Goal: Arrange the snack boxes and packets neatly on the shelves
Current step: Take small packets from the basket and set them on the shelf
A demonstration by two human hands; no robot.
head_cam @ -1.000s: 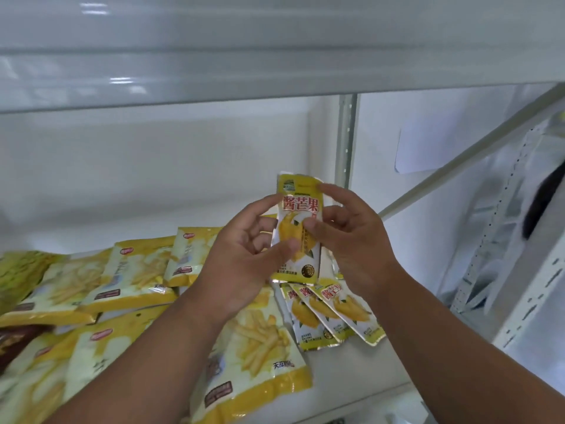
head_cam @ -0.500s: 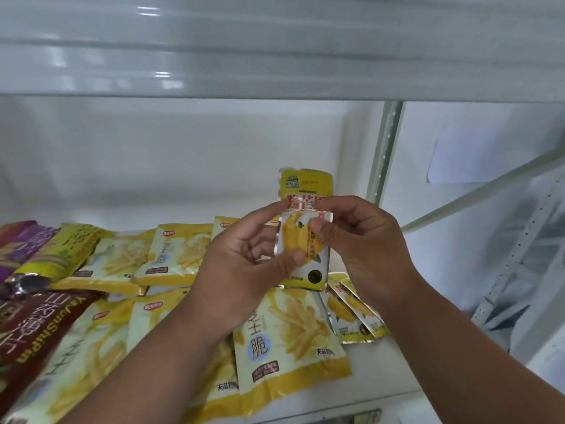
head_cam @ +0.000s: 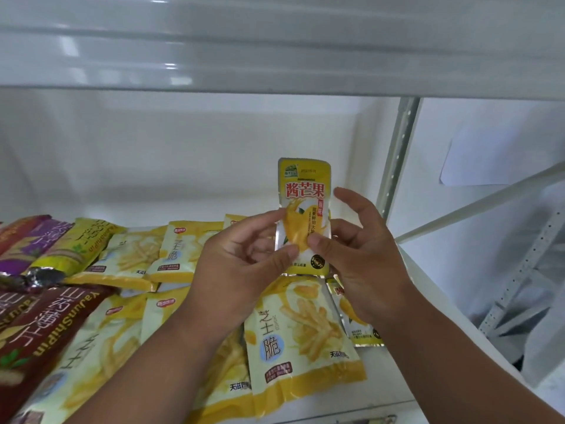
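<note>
My left hand (head_cam: 241,264) and right hand (head_cam: 360,255) are pinching one small mango packet (head_cam: 304,209) upright above the shelf (head_cam: 397,374); I am judging it best laid squarely atop the matching packets (head_cam: 357,319) beneath.

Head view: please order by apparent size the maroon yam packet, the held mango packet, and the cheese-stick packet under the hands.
1. maroon yam packet, cut off and nearest, so unsure
2. cheese-stick packet
3. mango packet

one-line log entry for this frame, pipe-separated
stage: sorting packets | left hand: pinches mango packet | right hand: pinches same packet | packet: upright, above shelf | fries packets: lying flat
</note>
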